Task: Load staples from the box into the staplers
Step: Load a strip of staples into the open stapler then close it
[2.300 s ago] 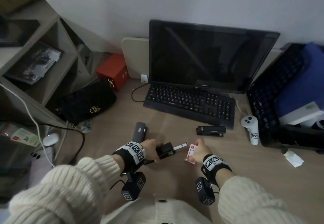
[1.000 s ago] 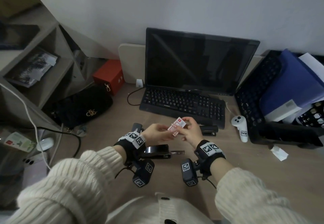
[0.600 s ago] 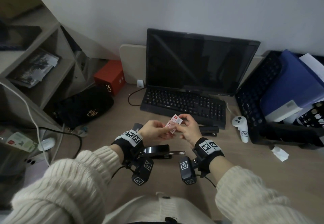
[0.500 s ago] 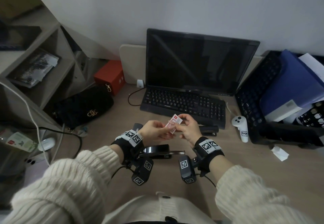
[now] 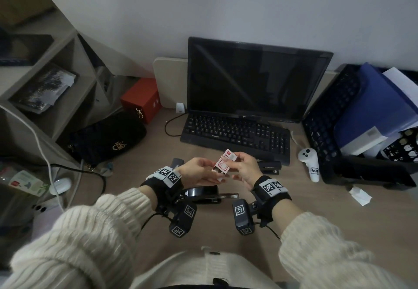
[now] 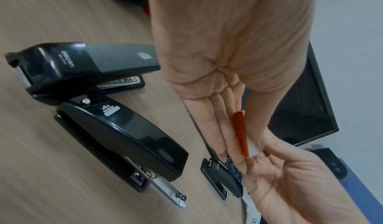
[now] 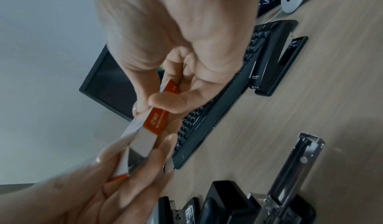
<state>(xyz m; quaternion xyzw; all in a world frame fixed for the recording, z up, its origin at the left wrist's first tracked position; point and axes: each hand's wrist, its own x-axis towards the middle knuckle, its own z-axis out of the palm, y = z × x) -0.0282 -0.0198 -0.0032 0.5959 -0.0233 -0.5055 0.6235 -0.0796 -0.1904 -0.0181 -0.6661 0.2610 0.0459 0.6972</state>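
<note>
Staple box, a small red-and-white cardboard sleeve [image 5: 225, 161], is being held in the air above the wooden desk [image 5: 339, 216], between both hands. The right hand [image 5: 245, 169] is pinching its far end with thumb and fingers; the left hand [image 5: 200, 173] is gripping the inner tray at the near end. Below them a black stapler [image 6: 122, 137] is lying with its metal magazine slid out, a second black stapler [image 6: 82, 63] touching it.

**Count of things on the worktop**

Three black staplers [image 6: 116, 139] [image 6: 89, 63] [image 5: 270, 167], one staple box [image 5: 225, 162], two hands [image 5: 199, 173] [image 5: 245, 169], one keyboard [image 5: 235, 132], one monitor [image 5: 255, 80], one white controller [image 5: 309, 163], one black handbag [image 5: 106, 139], one red box [image 5: 141, 99].
</note>
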